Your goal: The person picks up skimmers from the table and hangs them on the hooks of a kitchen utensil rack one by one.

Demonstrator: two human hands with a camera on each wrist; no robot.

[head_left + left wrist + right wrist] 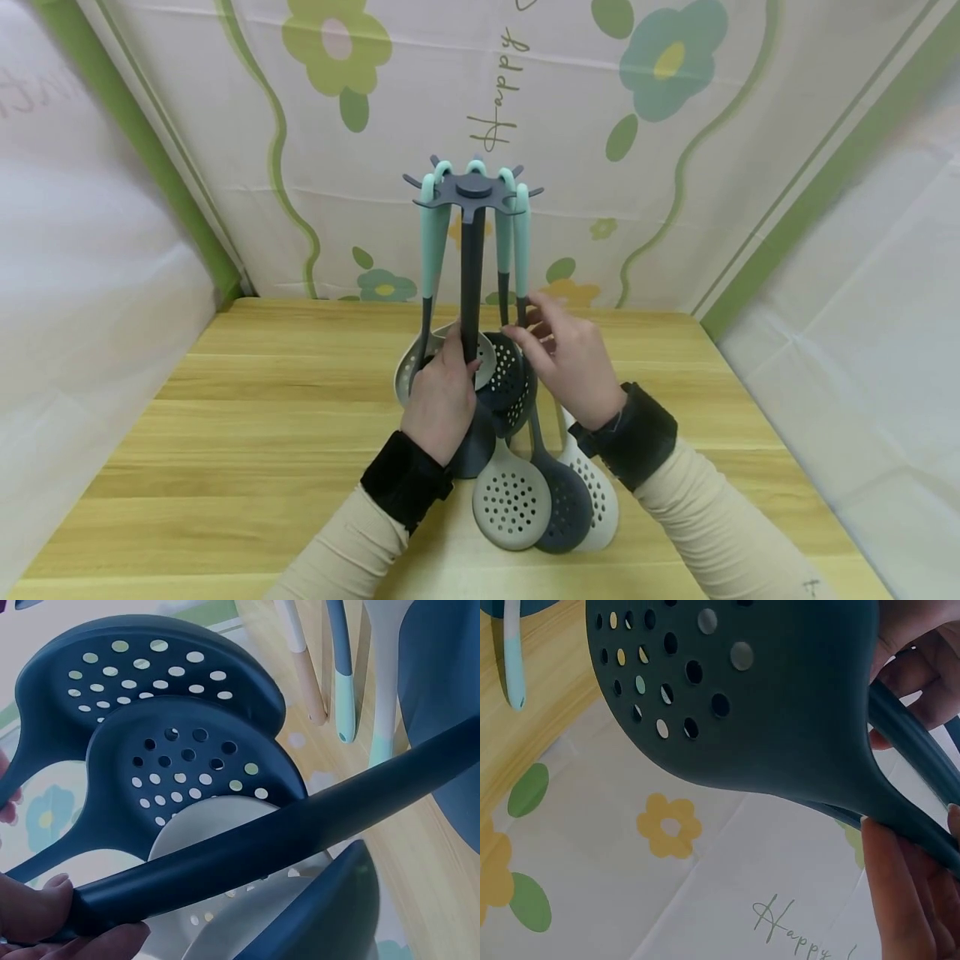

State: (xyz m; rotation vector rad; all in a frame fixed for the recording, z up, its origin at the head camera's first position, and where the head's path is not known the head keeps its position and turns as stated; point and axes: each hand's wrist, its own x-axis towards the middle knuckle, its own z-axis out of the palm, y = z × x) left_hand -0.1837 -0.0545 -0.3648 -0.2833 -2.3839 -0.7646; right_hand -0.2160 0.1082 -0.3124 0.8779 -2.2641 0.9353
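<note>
A dark utensil stand (474,187) stands upright with mint-handled utensils hanging from its hooked top. My left hand (442,392) grips its dark post (471,267) low down, the thumb and fingers wrapped about it. At the stand's right side, my right hand (573,358) pinches the neck of a hanging dark skimmer (765,712); its perforated bowl fills much of the right wrist view. Close behind it hangs a second dark perforated skimmer (501,367). Pale utensils, one a perforated bowl (407,375), hang on the left side, partly hidden by my left hand.
On the wooden table (285,450) in front of the stand's round base (474,450) lie a beige skimmer (512,504), a dark perforated utensil (567,504) and a white slotted turner (602,504), overlapping. A flowered cloth (420,100) rises behind; pale cloth walls flank both sides.
</note>
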